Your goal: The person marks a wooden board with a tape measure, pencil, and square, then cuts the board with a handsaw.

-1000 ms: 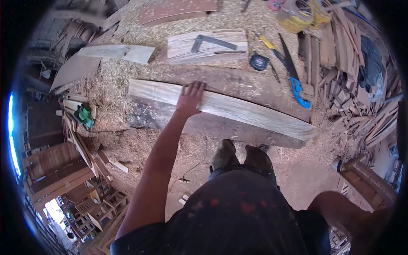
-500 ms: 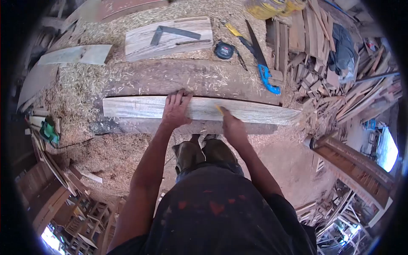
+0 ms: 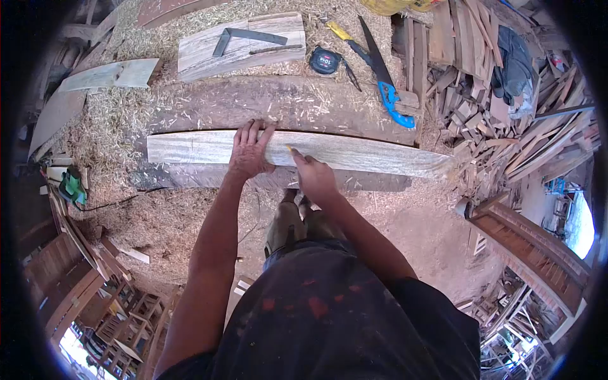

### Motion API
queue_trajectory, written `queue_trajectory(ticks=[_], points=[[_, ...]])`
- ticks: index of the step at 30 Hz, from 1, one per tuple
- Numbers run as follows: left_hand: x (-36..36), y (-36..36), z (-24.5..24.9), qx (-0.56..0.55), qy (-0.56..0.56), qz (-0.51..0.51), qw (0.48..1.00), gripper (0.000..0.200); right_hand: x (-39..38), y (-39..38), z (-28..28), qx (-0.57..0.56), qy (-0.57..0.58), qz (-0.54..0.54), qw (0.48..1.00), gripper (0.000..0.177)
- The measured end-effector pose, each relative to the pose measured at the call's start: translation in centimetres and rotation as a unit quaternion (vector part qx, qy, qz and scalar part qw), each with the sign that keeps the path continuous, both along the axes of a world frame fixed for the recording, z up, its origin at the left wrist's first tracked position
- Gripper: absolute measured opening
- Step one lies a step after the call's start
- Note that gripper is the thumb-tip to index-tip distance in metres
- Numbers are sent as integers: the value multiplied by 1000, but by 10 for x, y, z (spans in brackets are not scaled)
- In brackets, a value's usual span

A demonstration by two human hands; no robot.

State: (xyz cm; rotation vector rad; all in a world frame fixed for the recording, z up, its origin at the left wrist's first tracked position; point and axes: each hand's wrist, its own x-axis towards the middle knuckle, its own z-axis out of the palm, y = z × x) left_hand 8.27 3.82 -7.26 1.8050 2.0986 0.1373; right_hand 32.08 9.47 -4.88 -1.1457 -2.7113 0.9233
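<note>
A long, pale wooden board [image 3: 367, 156] lies crosswise on the workbench [image 3: 209, 104]. My left hand [image 3: 249, 154] holds it left of its middle, with the fingers across its face to the far edge and the thumb by the near edge. Just to the right, my right hand [image 3: 316, 180] is closed around a slim yellow pencil [image 3: 289, 147], its visible end over the board's face. Most of the pencil is hidden in the fist.
Beyond the board lie a metal try square [image 3: 253, 36] on a pale wood piece [image 3: 278, 57], a tape measure [image 3: 324, 61] and a blue-handled handsaw [image 3: 392, 104]. Wood offcuts [image 3: 468, 111] are heaped at right. Shavings cover the bench's far part and the floor.
My right hand has moved left along the board with the pencil, closer to my left hand. My left hand stays on the board. The whole view has shifted slightly.
</note>
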Motion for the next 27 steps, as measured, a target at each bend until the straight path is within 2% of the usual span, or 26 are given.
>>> queue_trajectory(ticks=[3, 6, 9, 15, 18, 21, 24, 27], points=[[2, -2, 0, 4, 4, 5, 1000, 142, 10, 14, -12, -6, -19, 13, 1000, 60], [2, -3, -2, 8, 12, 2, 1000, 142, 22, 17, 17, -38, -106, -28, 993, 63], [6, -1, -4, -3, 22, 8, 1000, 140, 36, 14, 5, -8, -55, -82, 995, 61], [6, -2, -4, 3, 21, 10, 1000, 142, 58, 10, 22, -89, -187, 6, 978, 57], [7, 0, -1, -30, 18, 16, 999, 144, 57, 17, 13, -45, -60, -101, 992, 51], [7, 2, 1, -34, 23, 11, 999, 145, 66, 19, 14, -82, -108, -90, 987, 49], [9, 1, 2, -13, 15, 9, 1000, 145, 65, 16, 18, -107, -174, -19, 979, 51], [8, 0, -2, 1, 17, 7, 1000, 143, 57, 15, 14, -74, -57, -48, 994, 51]])
